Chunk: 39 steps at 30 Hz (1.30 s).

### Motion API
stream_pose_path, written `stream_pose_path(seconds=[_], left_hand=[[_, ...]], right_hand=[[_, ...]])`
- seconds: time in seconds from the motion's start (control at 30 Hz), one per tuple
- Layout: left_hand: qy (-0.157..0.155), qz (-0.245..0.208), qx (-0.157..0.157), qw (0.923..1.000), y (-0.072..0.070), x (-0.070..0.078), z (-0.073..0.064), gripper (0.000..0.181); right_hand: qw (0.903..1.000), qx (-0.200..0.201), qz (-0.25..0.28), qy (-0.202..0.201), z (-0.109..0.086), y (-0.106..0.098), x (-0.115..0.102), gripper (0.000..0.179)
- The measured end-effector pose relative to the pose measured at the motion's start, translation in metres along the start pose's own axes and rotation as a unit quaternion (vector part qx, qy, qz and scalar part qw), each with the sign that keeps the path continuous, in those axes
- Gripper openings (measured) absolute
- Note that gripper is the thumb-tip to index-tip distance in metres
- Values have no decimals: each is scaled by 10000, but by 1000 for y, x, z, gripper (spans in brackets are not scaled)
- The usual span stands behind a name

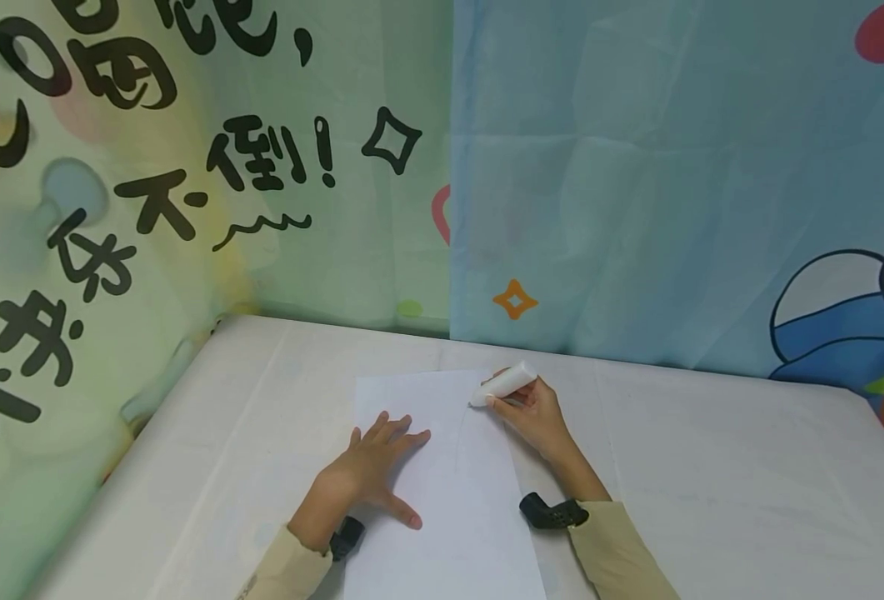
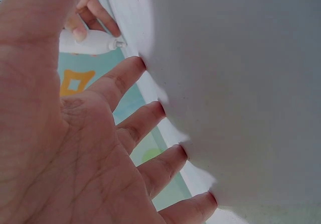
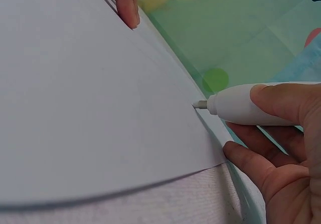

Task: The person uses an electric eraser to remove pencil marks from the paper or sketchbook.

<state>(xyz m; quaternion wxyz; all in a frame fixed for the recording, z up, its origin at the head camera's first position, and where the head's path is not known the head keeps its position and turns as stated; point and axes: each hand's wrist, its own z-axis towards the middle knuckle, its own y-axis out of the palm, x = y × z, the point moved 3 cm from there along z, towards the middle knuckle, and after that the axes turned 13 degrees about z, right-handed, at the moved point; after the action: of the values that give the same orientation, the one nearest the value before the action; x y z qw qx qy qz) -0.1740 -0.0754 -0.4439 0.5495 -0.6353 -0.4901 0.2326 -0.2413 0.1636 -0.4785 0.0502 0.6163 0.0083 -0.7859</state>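
Observation:
A sheet of white paper [image 1: 449,517] lies on the white-covered table. My right hand [image 1: 535,412] pinches a thick white pen-shaped tool [image 1: 507,381] between thumb and fingers, tilted over the sheet's upper right part. Its narrow pale tip meets the paper in the right wrist view, where the tool's smooth body [image 3: 241,103] shows too. A faint thin line [image 1: 458,442] runs down the sheet from near the tip. With fingers spread, my left hand [image 1: 370,467] rests on the left part of the paper; its fingertips [image 2: 135,63] press on the surface.
The white table cover [image 1: 711,467] extends on both sides of the sheet. Behind stands a printed cloth backdrop [image 1: 636,192], green at left and blue at right. Black wrist cameras [image 1: 550,511] sit at both beige sleeves [image 1: 621,550].

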Motion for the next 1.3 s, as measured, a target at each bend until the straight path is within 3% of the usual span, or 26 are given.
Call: stream_pose_path(seconds=[1.3], left_hand=[[33, 10, -3, 10000, 0, 0, 0, 106]], right_hand=[[9999, -75, 54, -125, -2, 1, -1, 40]])
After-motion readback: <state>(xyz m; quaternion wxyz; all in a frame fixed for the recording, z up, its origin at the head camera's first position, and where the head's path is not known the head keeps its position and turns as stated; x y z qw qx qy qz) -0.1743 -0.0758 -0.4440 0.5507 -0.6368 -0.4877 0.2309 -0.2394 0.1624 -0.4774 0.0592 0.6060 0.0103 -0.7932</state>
